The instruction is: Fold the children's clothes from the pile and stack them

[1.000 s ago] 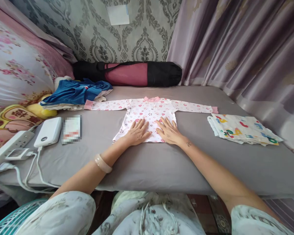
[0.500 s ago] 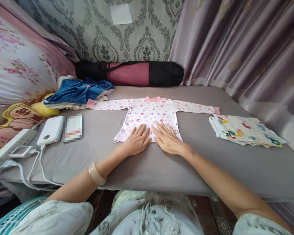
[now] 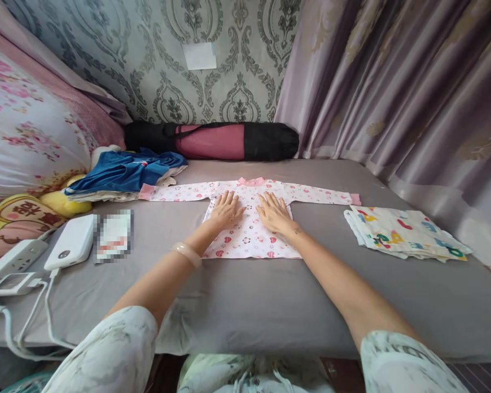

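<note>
Across the grey-sheeted bed [image 3: 270, 314], I'm seeing a heart-print long-sleeved shirt [image 3: 249, 225] lying flat, sleeves outstretched. I'm judging it light, soft and limp, creasing easily, offering its best hold at the shoulders or hem. Both forearms [image 3: 327, 273] are covering parts of its side edges. The left hand [image 3: 225, 210] and right hand [image 3: 273, 214] are resting palm-down on it, fingers slightly spread, pinching nothing. Pixelation is obscuring a rectangular item [image 3: 113, 237].

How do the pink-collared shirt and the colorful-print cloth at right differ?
The shirt lies spread flat; the cloth is folded. Small pink hearts dot the shirt; bigger multicolored shapes mark the cloth. Left hand and right hand rest on the shirt, neither on the cloth. Both have whitish grounds.
</note>
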Motion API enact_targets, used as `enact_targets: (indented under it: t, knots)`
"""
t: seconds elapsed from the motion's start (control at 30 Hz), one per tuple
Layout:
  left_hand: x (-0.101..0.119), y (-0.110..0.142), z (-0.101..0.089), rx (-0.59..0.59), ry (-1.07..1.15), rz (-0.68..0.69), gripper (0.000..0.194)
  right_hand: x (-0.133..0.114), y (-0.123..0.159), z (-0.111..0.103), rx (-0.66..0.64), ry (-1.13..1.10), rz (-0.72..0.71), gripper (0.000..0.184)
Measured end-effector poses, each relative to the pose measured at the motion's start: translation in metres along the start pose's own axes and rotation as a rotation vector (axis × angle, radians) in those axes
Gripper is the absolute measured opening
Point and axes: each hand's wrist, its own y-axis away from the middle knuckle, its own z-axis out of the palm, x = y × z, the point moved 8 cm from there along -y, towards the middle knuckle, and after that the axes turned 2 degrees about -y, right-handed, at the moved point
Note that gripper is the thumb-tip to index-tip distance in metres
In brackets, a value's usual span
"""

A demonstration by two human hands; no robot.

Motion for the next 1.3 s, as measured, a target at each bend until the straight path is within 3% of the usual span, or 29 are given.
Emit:
enact_targets:
  t: [0.13, 0.3, 0.5, 0.67, 0.9, 1.13, 1.3]
  knots:
    - [-0.014, -0.015, 0.022, -0.051, -0.026, -0.057, 0.065, 0.018, -0.019, 0.022, -0.054, -0.014, 0.070, 0.061]
    - [-0.016, -0.012, 0.027, -0.077, -0.026, -0.078, 0.067, 0.020, -0.016, 0.027, -0.072, 0.000, 0.071, 0.063]
    - [-0.017, -0.025, 0.011, -0.038, -0.027, -0.047, 0.057, 0.020, -0.025, 0.016, -0.080, 0.014, 0.056, 0.058]
    - [-0.025, -0.053, 0.005, 0.066, -0.022, -0.043, 0.054, 0.038, -0.059, -0.004, 0.072, 0.037, 0.101, 0.056]
    - [-0.035, -0.068, 0.034, -0.090, 0.009, -0.105, 0.069, 0.067, -0.079, 0.019, -0.034, 0.026, 0.197, 0.064]
    - [-0.036, -0.072, 0.027, -0.079, -0.023, -0.085, 0.065, 0.065, -0.078, 0.014, -0.073, 0.004, 0.200, 0.064]
    - [-0.020, -0.093, 0.017, 0.034, -0.054, -0.016, 0.050, 0.044, -0.093, 0.005, 0.069, 0.067, 0.103, 0.062]
